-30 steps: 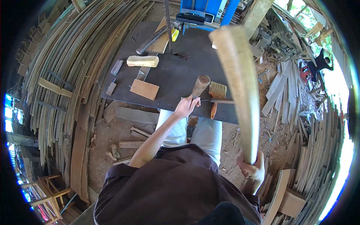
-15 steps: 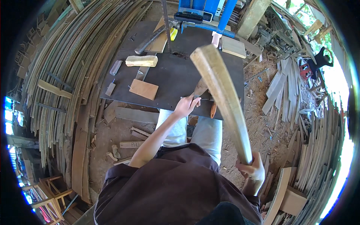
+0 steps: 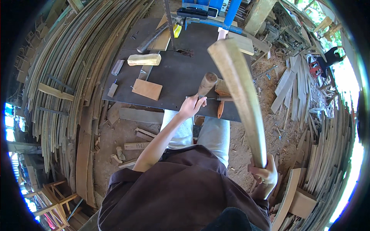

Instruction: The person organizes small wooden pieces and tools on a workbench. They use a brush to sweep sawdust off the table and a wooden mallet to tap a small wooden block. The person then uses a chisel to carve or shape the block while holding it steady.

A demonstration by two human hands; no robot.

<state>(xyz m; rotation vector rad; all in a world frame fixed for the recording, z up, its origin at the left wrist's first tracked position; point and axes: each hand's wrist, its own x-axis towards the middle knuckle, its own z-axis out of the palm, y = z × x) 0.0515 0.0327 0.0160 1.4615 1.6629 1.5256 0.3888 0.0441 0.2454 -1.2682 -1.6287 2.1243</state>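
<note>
My right hand (image 3: 265,172) is closed around the narrow lower end of a long, pale wooden club (image 3: 244,100). Its thick end is raised over the right part of the dark table (image 3: 173,82). At the table's front edge, my left hand (image 3: 190,107) grips what looks like a chisel, its round wooden handle (image 3: 208,81) pointing up and away; the lower end is hidden by my fingers. Just right of that hand lie a brush with an orange handle (image 3: 220,109) and a brown tool handle (image 3: 224,98), both partly behind the club.
On the table's left are a rectangular wood piece (image 3: 147,89), a pale block (image 3: 144,59) and small grey pieces. A hammer (image 3: 154,37) lies farther back, near a blue machine (image 3: 231,17). Stacked boards (image 3: 77,73) stand left; offcuts (image 3: 295,86) lie right on the ground.
The club and my right hand have moved to the right. The wooden handle in my left hand, partly covered by the club before, now shows whole.
</note>
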